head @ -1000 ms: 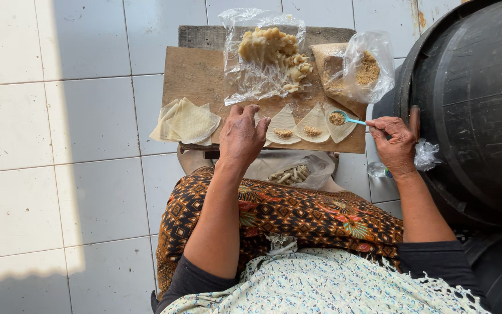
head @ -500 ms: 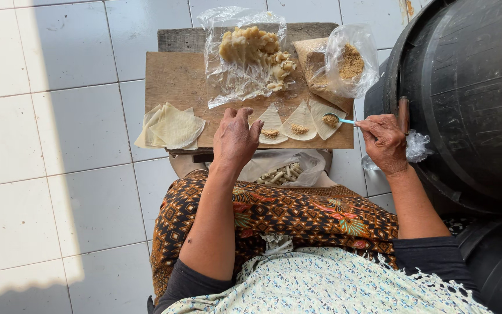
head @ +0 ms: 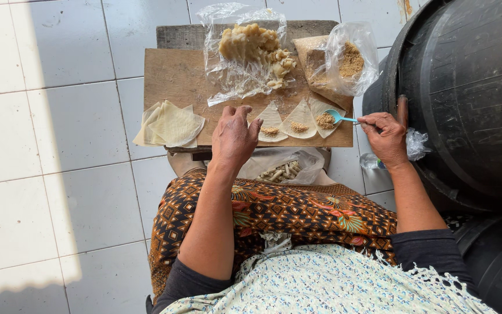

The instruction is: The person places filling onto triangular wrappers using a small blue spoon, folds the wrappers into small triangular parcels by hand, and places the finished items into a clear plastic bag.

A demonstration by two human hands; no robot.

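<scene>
My right hand [head: 386, 136] grips a small blue spoon [head: 338, 117], its bowl over the rightmost of three triangular pastry wrappers [head: 300, 116], each topped with brown crumbly filling. My left hand [head: 235, 136] rests palm down on the wooden board [head: 175, 78], fingers spread, touching the left wrapper [head: 270, 119]. A stack of plain wrappers [head: 169, 124] lies at the board's left edge.
A clear bag of pale dough-like pieces [head: 251, 49] and a bag of brown filling [head: 347, 61] sit at the board's back. A bag of rolled pieces [head: 283, 170] lies under the board's front. A big black barrel [head: 466, 99] stands right. White floor tiles [head: 53, 116] lie left.
The spoon has stayed at the rightmost wrapper, and filling now lies on it. My left hand stays on the board. The head camera shifted slightly.
</scene>
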